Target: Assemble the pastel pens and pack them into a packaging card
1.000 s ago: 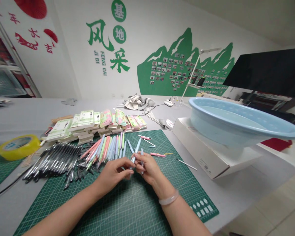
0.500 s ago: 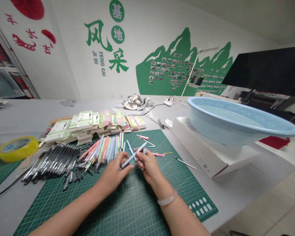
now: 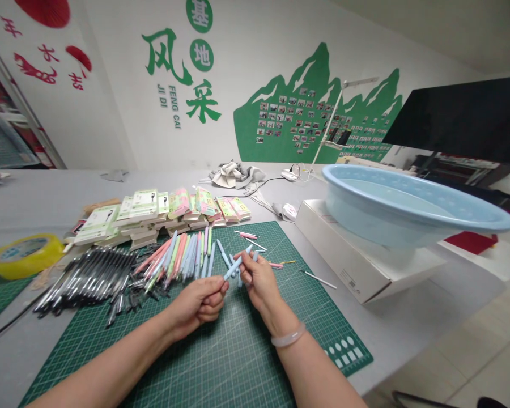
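Note:
A light-blue pen (image 3: 233,268) is held slantwise over the green cutting mat (image 3: 187,362). My left hand (image 3: 206,300) is closed, pinching its lower end. My right hand (image 3: 259,277) is closed on the upper part of the same pen. Another light-blue barrel shows at the right fingers, but I cannot tell whether it is gripped too. Just behind the hands lies a loose light-blue pen (image 3: 222,253). To the left are a fan of pastel pens (image 3: 181,255) and a pile of black-and-clear pens (image 3: 93,277).
Small boxes (image 3: 138,212) are stacked behind the pens. Yellow tape (image 3: 25,258) lies at the left. A blue basin (image 3: 386,226) sits on a white box (image 3: 340,255) at the right. Thin refills (image 3: 318,279) and pink pen parts (image 3: 276,265) lie on the mat's right side.
My left fingers have curled closed around the pen's lower end, and that hand has dropped slightly. The right hand has shifted its hold along the pen. The view has moved a little.

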Demonstrator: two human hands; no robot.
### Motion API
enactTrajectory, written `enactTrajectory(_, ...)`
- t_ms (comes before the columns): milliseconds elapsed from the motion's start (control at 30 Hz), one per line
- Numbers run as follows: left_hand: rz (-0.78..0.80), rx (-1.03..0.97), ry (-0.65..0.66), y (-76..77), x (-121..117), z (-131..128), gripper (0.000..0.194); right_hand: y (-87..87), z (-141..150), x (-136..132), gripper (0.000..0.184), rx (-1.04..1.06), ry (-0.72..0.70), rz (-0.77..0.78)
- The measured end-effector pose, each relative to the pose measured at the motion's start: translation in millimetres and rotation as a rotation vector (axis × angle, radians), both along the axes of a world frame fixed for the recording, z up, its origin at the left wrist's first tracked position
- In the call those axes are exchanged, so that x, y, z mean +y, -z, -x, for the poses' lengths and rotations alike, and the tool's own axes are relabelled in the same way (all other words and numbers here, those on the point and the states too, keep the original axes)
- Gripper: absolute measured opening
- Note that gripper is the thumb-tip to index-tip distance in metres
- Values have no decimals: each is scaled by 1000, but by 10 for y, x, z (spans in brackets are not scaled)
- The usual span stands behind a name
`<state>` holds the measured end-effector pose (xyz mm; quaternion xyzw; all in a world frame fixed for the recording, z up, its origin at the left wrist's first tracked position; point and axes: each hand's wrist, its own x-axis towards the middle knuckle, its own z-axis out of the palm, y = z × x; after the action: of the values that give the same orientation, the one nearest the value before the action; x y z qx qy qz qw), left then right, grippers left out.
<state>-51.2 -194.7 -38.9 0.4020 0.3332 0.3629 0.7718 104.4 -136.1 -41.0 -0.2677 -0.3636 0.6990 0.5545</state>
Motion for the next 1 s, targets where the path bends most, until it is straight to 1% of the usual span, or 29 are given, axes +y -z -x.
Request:
enactTrajectory(67, 61, -81, 18, -7, -19, 10, 25, -1, -13, 7, 27, 4, -48, 0)
enactTrajectory(133, 69, -56, 13, -39, -27, -1, 26, 8, -25, 17, 27, 9, -81, 11)
enactTrajectory(267, -81, 226, -93, -138, 8, -65, 28, 30, -24, 15, 26, 20, -116, 60)
enactTrajectory(333, -146, 296, -153, -172, 38, -94, 29, 24, -16, 4, 25, 89, -172, 97)
enactTrajectory(433, -160, 260, -190, -171, 60, -112, 29, -4, -17, -2, 24, 251, -275, 179)
enactTrajectory(533, -113, 230, -193, -120, 46, -102, 30, -15, -31, 16, 19, 337, -309, 256)
enactTrajectory(600, -89, 226, -202, -79, 32, -89, 31, 2, -25, 24, 15, 318, -269, 280)
enactTrajectory(667, -76, 215, -218, -45, 29, -76, 31, 32, 2, 17, 14, 245, -199, 265)
enactTrajectory(767, -61, 176, -229, -15, 41, -61, 30, 86, 71, -15, 20, 46, -84, 219)
enactTrajectory(867, -33, 151, -187, 1, 54, -50, 29, 143, 135, -38, 30, -167, 59, 168)
enactTrajectory(933, -5, 155, -157, 11, 56, -46, 29, 180, 158, -37, 29, -269, 136, 119)
enactTrajectory(1000, 20, 164, -145, 21, 53, -44, 30, 212, 165, -27, 23, -375, 168, 59)
